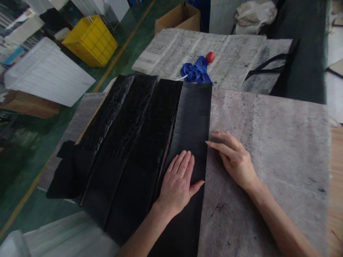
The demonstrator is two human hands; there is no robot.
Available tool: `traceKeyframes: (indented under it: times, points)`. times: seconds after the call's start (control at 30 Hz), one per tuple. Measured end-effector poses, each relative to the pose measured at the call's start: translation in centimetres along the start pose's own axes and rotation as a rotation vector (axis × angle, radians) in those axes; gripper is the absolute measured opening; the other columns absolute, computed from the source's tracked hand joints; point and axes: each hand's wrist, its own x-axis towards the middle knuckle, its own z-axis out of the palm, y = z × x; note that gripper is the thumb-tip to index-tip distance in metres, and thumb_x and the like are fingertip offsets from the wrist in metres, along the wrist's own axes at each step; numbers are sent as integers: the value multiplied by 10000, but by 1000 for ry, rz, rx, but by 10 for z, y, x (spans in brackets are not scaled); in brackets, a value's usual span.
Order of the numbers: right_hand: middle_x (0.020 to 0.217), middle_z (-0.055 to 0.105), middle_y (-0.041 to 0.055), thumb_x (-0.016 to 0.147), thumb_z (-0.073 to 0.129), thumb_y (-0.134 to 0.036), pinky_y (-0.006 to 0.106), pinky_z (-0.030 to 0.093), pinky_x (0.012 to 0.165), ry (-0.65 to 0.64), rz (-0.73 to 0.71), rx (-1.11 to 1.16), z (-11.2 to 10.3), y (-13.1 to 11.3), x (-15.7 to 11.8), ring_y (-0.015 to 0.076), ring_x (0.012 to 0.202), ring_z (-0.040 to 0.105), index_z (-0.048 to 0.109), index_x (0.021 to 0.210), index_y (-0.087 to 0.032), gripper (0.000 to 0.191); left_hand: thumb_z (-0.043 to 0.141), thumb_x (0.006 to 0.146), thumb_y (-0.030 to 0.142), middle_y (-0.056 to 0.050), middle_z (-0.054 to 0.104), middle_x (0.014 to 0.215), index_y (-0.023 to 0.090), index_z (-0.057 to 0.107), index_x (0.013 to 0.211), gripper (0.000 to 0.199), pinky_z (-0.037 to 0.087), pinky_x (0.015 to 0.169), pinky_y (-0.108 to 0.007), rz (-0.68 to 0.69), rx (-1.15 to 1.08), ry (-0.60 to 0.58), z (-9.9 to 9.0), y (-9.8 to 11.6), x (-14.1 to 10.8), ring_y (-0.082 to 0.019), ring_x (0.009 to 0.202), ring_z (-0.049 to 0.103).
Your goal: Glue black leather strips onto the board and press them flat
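Observation:
My left hand (179, 180) lies flat, fingers stretched, on a long black strip (194, 110) of sheet material. My right hand (232, 155) is at the strip's right edge, its index finger reaching to that edge and the other fingers extended over the grey board. Its thumb is mostly out of sight. To the left, several overlapping rows of glossy black strips (128, 142) lie fanned out, their edges stepped. What the strips are made of I cannot tell.
A crumpled blue cloth (197, 70) and a red ball-like object (210, 57) lie on the worn grey board (281, 150). Black straps (268, 67) are at the far right. A yellow crate (92, 41), a white bin (45, 71) and a cardboard box (178, 19) stand beyond.

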Motion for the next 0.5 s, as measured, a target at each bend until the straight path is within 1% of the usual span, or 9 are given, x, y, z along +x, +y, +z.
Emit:
traceKeyframes:
  times: [0.03,0.07,0.1,0.17,0.2,0.27,0.37,0.5]
  points:
    - [1308,654,97,988,492,-62,493,466,1126,33,-12,4,-2,-2,-1,262,1353,549,700,1215,-234,352,476,1028,509,-214,505,1527,39,432,1476,650,447,1173,-515,0,0,2,0,0,0,-327,1462,436]
    - [1298,659,92,986,492,-59,492,472,1118,39,-30,-2,-5,-5,-1,264,1354,546,698,1216,-240,358,476,1028,511,-213,502,1530,41,431,1477,652,445,1175,-513,-1,0,3,0,0,-1,-326,1463,434]
    - [1298,660,87,989,494,-65,493,478,1111,15,-46,-13,-6,-9,-2,266,1354,543,692,1227,-248,360,479,1027,512,-213,500,1532,40,430,1477,654,445,1175,-512,0,-1,5,0,0,-1,-325,1464,433]
    - [1328,644,92,1002,497,-99,491,492,1097,-82,-56,-18,-7,-16,-4,270,1353,538,668,1272,-248,352,485,1026,507,-213,497,1535,37,427,1478,654,446,1175,-514,-2,-4,8,0,0,-1,-325,1465,431]
    - [1357,625,104,1008,498,-118,485,503,1087,-128,-43,-11,-6,-20,-5,274,1359,529,653,1297,-239,350,487,1027,504,-212,497,1535,37,425,1479,653,446,1175,-515,-3,-5,8,0,0,-1,-324,1466,430]
    - [1403,585,123,1011,495,-134,482,518,1073,-176,-2,-7,-3,-24,-8,286,1381,504,635,1325,-226,356,486,1028,498,-207,497,1537,42,422,1481,647,445,1177,-513,-6,-7,7,0,0,0,-322,1467,428]
    - [1408,578,114,1009,470,-112,495,507,1090,-189,28,-22,4,-23,-12,285,1394,490,623,1342,-241,389,486,1029,496,-203,495,1540,45,422,1482,642,436,1186,-503,-10,-10,4,0,0,1,-319,1472,422]
    - [1395,586,103,1006,472,-110,476,521,1076,-180,49,-40,8,-18,-14,272,1366,517,629,1339,-252,395,493,1026,500,-207,491,1542,33,419,1481,657,432,1189,-501,-6,-7,0,-1,0,1,-322,1472,420]
